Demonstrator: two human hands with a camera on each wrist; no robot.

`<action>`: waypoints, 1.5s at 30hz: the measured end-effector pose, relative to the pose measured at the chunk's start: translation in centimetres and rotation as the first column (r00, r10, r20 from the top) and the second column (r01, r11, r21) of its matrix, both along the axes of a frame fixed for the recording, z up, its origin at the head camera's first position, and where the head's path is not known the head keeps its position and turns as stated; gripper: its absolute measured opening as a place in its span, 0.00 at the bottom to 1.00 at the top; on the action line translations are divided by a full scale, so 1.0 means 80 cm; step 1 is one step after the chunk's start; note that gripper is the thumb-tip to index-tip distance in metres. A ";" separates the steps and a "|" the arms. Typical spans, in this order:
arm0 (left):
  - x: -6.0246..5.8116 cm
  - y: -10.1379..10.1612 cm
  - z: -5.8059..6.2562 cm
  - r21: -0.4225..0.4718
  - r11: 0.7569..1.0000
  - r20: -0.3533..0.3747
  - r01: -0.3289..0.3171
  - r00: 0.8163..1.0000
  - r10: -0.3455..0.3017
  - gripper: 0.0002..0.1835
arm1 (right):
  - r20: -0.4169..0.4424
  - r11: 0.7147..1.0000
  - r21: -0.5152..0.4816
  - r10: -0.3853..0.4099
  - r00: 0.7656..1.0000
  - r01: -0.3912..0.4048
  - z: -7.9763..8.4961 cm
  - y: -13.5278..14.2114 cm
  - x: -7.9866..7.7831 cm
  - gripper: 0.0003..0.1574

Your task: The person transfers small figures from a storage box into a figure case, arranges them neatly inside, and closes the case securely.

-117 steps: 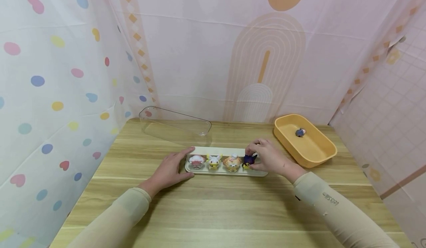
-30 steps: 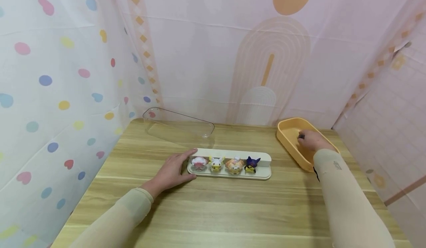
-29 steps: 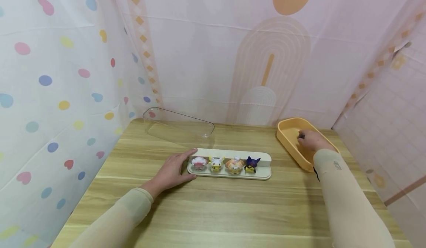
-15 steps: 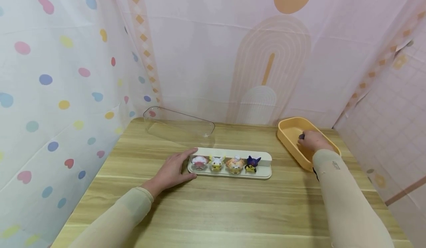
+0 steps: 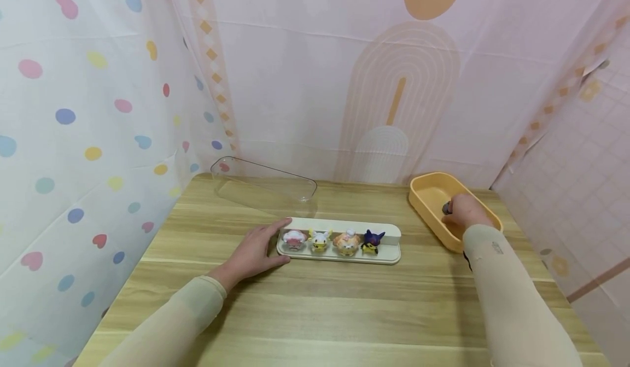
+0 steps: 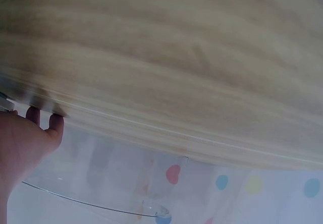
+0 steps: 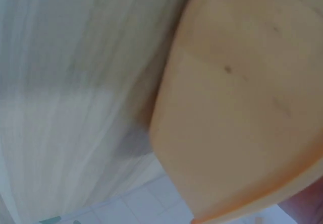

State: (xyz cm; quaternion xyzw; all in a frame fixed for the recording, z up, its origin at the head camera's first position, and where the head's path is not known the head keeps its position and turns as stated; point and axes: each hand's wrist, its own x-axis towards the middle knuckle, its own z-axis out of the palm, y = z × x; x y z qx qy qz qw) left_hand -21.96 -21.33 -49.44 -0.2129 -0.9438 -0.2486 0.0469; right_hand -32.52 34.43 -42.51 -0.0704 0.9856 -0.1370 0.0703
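Observation:
My left hand (image 5: 252,252) holds the left end of a cream display stand (image 5: 391,254), thumb at its front edge and index finger at its back. Lined up on the stand are a pink-and-white figurine (image 5: 294,240), a white-and-yellow one (image 5: 319,241), an orange fluffy one (image 5: 346,243) and a dark purple-and-yellow one (image 5: 372,242). Inside the yellow tray (image 5: 427,214), my right hand (image 5: 467,211) pinches a small dark grey-blue figurine (image 5: 447,208), mostly hidden by the fingers. The right wrist view shows mainly the tray's outer wall (image 7: 227,113).
A clear plastic cover (image 5: 266,184) lies behind the stand, near the back edge of the wooden table (image 5: 315,312). Patterned cloth (image 5: 295,82) hangs behind the table and at both sides.
Since the earliest frame, my right hand has let go of the dark purple figurine on the stand and moved right into the tray. Lately it shifts slightly around the small figurine there.

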 end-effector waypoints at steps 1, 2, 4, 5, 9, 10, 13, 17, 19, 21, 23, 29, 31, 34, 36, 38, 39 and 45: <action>0.000 0.000 0.000 0.000 1.000 -0.001 0.001 1.000 -0.001 0.51 | -0.007 1.000 0.015 0.001 1.000 -0.001 -0.003 0.001 -0.001 0.25; 0.000 0.000 0.000 0.000 1.000 -0.002 0.003 1.000 -0.003 0.51 | -0.019 0.999 0.035 -0.004 1.000 0.004 -0.005 0.001 0.000 0.24; 0.001 0.000 0.000 0.000 1.000 -0.004 0.004 1.000 -0.004 0.51 | -0.031 0.998 0.048 -0.035 0.999 0.036 -0.008 0.001 0.001 0.21; 0.001 0.000 0.000 0.000 1.000 -0.004 0.005 1.000 -0.005 0.51 | -0.031 0.997 0.046 -0.057 0.998 0.058 -0.010 0.000 0.002 0.21; 0.003 0.000 0.001 0.000 1.000 -0.001 0.005 1.000 -0.005 0.51 | -0.027 0.990 0.024 -0.137 0.990 0.137 -0.011 -0.003 0.005 0.30; 0.003 -0.001 0.001 -0.001 1.000 0.000 0.005 1.000 -0.005 0.51 | -0.025 0.990 0.029 -0.140 0.990 0.140 -0.011 -0.004 0.006 0.32; 0.003 -0.001 0.000 -0.001 1.000 0.002 0.005 1.000 -0.005 0.51 | -0.021 0.990 0.050 -0.128 0.992 0.129 -0.009 -0.005 0.006 0.29; 0.002 0.000 -0.001 -0.001 1.000 0.008 0.002 1.000 -0.002 0.51 | -0.030 0.994 0.049 -0.097 0.995 0.099 -0.006 -0.005 0.005 0.27; 0.001 0.000 -0.001 0.000 1.000 0.009 0.001 1.000 -0.001 0.51 | -0.036 0.997 0.043 -0.069 0.997 0.070 -0.006 -0.005 0.005 0.27; 0.001 0.000 -0.001 0.000 1.000 0.008 0.001 1.000 -0.001 0.51 | -0.037 0.998 0.039 -0.038 0.999 0.039 -0.006 -0.005 0.004 0.22; 0.000 0.001 -0.002 -0.001 1.000 0.008 0.000 1.000 0.000 0.51 | -0.039 0.999 0.040 -0.011 0.999 0.013 -0.008 -0.004 0.002 0.18; -0.001 0.001 -0.002 -0.006 1.000 0.008 -0.006 1.000 0.006 0.51 | -0.010 1.000 0.004 -0.017 1.000 0.017 -0.010 -0.006 0.001 0.19; 0.000 0.002 -0.002 -0.005 1.000 0.008 -0.005 1.000 0.005 0.51 | -0.005 1.000 -0.008 -0.023 1.000 0.023 -0.011 -0.006 0.003 0.18; 0.001 0.002 -0.002 -0.004 1.000 0.012 -0.003 1.000 0.003 0.51 | -0.016 0.999 -0.024 -0.035 0.999 0.035 -0.014 -0.007 0.005 0.15; 0.001 0.001 -0.002 -0.006 1.000 0.015 -0.001 1.000 0.001 0.51 | -0.024 0.998 -0.038 -0.055 0.998 0.054 -0.016 -0.008 0.008 0.15; 0.001 0.001 -0.002 -0.007 1.000 0.017 0.000 1.000 0.000 0.51 | -0.037 0.996 -0.061 -0.071 0.997 0.069 -0.016 -0.008 0.010 0.15; 0.001 0.001 -0.002 -0.007 1.000 0.016 0.000 1.000 0.000 0.51 | -0.042 0.994 -0.079 -0.081 0.996 0.077 -0.015 -0.008 0.010 0.15; 0.001 -0.001 0.000 -0.010 1.000 0.014 -0.006 1.000 0.006 0.51 | -0.091 0.978 -0.188 -0.110 0.990 0.091 -0.013 -0.009 0.011 0.15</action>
